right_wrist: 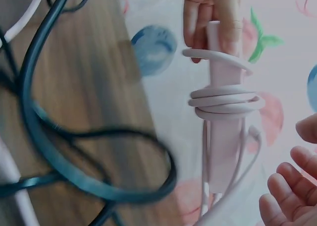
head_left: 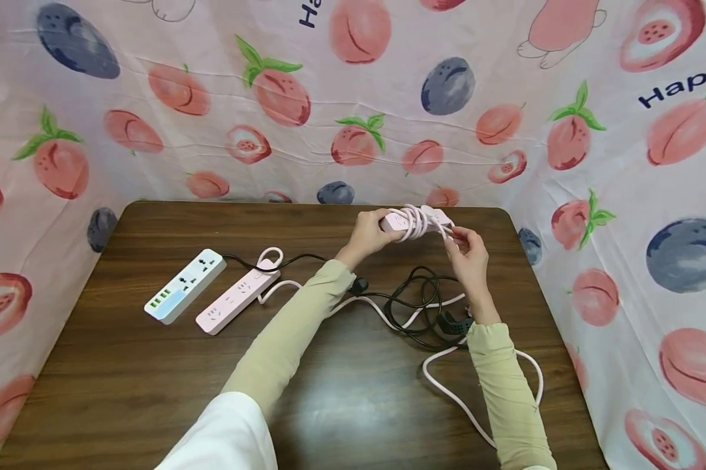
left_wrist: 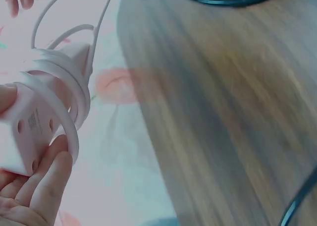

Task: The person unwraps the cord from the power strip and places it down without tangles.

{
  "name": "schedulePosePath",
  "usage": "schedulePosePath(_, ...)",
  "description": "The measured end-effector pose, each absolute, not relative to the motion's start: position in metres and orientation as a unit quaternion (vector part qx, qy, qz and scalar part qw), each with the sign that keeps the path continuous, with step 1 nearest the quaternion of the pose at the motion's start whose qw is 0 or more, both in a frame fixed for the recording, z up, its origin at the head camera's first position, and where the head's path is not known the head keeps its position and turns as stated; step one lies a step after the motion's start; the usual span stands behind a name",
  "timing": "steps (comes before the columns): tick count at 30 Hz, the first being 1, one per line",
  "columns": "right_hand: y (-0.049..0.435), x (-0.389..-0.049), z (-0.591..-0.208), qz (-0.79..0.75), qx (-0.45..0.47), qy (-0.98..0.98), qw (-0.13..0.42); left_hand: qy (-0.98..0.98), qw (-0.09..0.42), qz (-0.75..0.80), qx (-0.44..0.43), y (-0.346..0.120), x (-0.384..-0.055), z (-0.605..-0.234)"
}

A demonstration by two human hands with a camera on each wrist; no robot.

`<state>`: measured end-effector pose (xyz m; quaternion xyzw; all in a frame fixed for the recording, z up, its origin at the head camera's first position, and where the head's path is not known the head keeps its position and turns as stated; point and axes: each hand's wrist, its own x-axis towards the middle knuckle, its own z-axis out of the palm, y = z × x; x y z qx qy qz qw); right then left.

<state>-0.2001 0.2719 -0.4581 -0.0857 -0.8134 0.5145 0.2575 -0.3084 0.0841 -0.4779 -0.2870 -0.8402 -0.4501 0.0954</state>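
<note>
Over the table's far edge, my left hand [head_left: 367, 234] grips one end of a pale pink power strip [head_left: 393, 222]. Its own white-pink cord [left_wrist: 69, 77] is wound several times round the strip's middle, and screw holes show on the strip's underside in the left wrist view. My right hand [head_left: 470, 258] is by the strip's other end. In the right wrist view its fingers [right_wrist: 283, 189] are loosely bent and apart from the strip, with nothing between them. Cord lengths [right_wrist: 240, 186] run down along the strip there.
On the wooden table [head_left: 124, 378] lie a white power strip [head_left: 184, 287] with green USB ports and another pink power strip [head_left: 235, 299]. Tangled black cord [head_left: 397, 313], a black plug [head_left: 359, 284] and loose pink cord [head_left: 447, 391] lie below my hands. Fruit-printed cloth [head_left: 212, 143] hangs behind.
</note>
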Motion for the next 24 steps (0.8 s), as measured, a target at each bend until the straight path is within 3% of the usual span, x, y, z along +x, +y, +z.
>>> schedulePosePath(6,0.238,-0.188,-0.422,0.517,-0.006,-0.805,0.290,-0.802,0.113,-0.512,-0.287,0.042,-0.301,-0.469)
schedulePosePath(11,0.208,-0.178,-0.396,0.527,0.028,-0.801,0.283,-0.755,0.107,-0.583,-0.280,0.009,-0.286,-0.460)
schedulePosePath(18,0.183,-0.178,-0.386,0.526,0.083,-0.797,0.284,-0.751,0.125,-0.599,-0.250,-0.033,-0.262,-0.452)
schedulePosePath(24,0.170,-0.180,-0.391,0.507,0.128,-0.815,0.250,-0.750,0.145,-0.597,-0.245,-0.063,-0.223,-0.426)
